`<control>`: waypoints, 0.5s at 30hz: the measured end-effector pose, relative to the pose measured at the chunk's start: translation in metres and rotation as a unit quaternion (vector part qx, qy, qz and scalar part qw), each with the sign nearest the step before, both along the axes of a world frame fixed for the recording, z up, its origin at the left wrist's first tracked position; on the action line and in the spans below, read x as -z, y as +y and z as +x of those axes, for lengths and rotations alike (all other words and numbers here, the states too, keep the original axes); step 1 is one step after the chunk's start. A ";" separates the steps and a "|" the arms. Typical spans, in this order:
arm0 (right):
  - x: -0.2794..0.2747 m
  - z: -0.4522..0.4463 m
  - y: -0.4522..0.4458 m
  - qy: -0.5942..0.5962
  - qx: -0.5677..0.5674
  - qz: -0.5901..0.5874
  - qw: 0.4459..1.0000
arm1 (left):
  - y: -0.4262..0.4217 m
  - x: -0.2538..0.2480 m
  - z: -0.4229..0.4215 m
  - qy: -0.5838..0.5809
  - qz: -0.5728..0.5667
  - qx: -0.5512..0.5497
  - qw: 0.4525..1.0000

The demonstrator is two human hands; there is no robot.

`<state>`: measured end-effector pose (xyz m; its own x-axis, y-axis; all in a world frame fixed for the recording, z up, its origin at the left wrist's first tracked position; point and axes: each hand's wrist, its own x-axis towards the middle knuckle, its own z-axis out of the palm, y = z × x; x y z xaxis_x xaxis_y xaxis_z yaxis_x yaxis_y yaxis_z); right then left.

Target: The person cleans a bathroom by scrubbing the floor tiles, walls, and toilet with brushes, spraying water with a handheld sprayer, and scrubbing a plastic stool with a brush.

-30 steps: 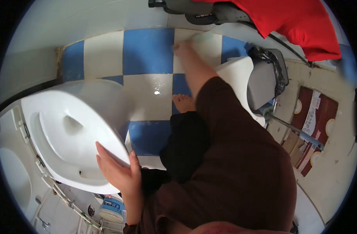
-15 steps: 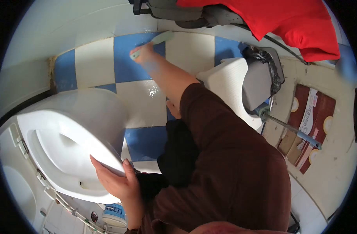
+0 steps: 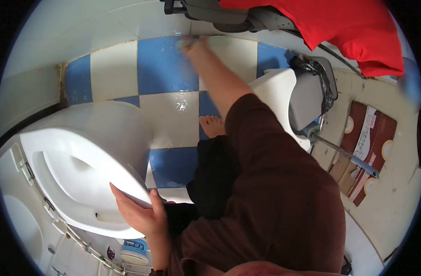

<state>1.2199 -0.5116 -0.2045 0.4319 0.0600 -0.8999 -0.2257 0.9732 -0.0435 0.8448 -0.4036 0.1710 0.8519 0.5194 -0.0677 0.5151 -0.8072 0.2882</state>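
My left hand (image 3: 143,216) rests on the rim of a white ceramic basin (image 3: 116,172), its fingers over the inner side and the thumb on the outer edge. Near the wall, my right hand (image 3: 195,48) is closed round a pale green brush-like tool (image 3: 186,42), low over the blue and white floor tiles (image 3: 169,64). Motion blurs this hand, and the tool's working end cannot be made out. Wet patches shine on the floor.
A white ribbed plastic stool (image 3: 275,92) stands right of my arm, beside a grey bin (image 3: 307,99) with a black bag. Red cloth (image 3: 344,27) hangs at the upper right. A blue-labelled tub (image 3: 134,250) sits below the basin.
My right hand swept left along the wall side of the floor with the tool, then came partway back right and closer to the wall. My left hand stays on the rim.
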 end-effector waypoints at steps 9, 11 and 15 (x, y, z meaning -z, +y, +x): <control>0.086 -0.014 0.057 -0.115 -0.225 -0.048 0.966 | -0.001 0.001 0.000 -0.005 0.037 0.019 0.999; -0.025 -0.038 0.080 -0.004 -0.184 -0.004 0.983 | 0.000 -0.001 0.001 -0.008 0.016 0.014 1.000; 0.022 0.011 -0.035 -0.074 -0.071 -0.038 0.994 | 0.002 -0.001 0.001 -0.013 0.008 0.016 1.000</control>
